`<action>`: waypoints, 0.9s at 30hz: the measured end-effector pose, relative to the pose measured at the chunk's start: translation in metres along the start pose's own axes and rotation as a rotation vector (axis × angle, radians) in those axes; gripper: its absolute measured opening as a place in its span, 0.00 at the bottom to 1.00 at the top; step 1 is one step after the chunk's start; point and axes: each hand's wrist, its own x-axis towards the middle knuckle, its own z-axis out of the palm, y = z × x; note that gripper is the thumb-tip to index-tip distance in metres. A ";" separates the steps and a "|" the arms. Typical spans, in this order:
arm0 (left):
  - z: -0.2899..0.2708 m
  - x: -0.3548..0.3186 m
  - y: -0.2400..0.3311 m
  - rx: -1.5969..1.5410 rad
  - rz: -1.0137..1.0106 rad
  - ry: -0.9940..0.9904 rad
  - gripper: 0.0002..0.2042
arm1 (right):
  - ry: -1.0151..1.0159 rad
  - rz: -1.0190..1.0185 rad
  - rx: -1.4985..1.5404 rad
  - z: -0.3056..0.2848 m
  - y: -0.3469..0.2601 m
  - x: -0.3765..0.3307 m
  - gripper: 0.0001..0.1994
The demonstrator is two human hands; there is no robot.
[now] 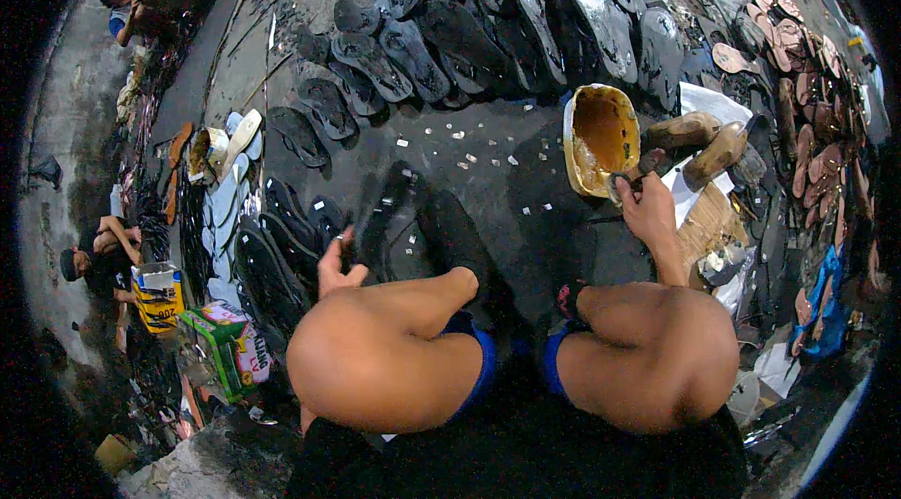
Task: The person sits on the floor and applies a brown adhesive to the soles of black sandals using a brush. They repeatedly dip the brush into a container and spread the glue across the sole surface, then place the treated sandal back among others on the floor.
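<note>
My left hand point(340, 266), partly behind my left knee, has its thumb and a finger around the near end of a black sandal point(387, 208). Motion smears that sandal, so its outline is unclear. Next to this hand, on the left, more black sandals point(267, 260) lie close together. At the near right rim of a yellowish tub point(569, 156) with brown, glue-like liquid inside, my right hand point(648, 210) is closed on a short dark brush-like tool point(620, 187). Its exact shape is partly covered by the fingers. Two wooden shoe forms point(717, 156) rest just beyond this hand.
Rows of black soles point(460, 44) curve across the far floor. Tan sandals point(798, 39) pile up at the right, past brown cardboard point(710, 227). Small white scraps point(469, 161) dot the middle. Leftward are a green box point(225, 349), a yellow box point(158, 295) and two people point(103, 255).
</note>
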 end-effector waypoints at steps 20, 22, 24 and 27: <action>0.040 0.033 0.044 0.343 -0.502 0.492 0.51 | -0.059 -0.164 -0.136 -0.018 -0.025 -0.003 0.21; 0.042 0.051 0.028 0.242 -0.383 0.125 0.45 | -0.094 -0.123 -0.240 -0.017 -0.011 -0.004 0.20; 0.053 0.074 0.010 0.071 -0.161 -0.160 0.42 | -0.175 -0.150 -0.152 -0.027 0.007 -0.005 0.20; 0.064 0.128 -0.036 -0.046 0.020 -0.288 0.37 | -0.478 -0.004 0.542 -0.045 0.003 0.011 0.20</action>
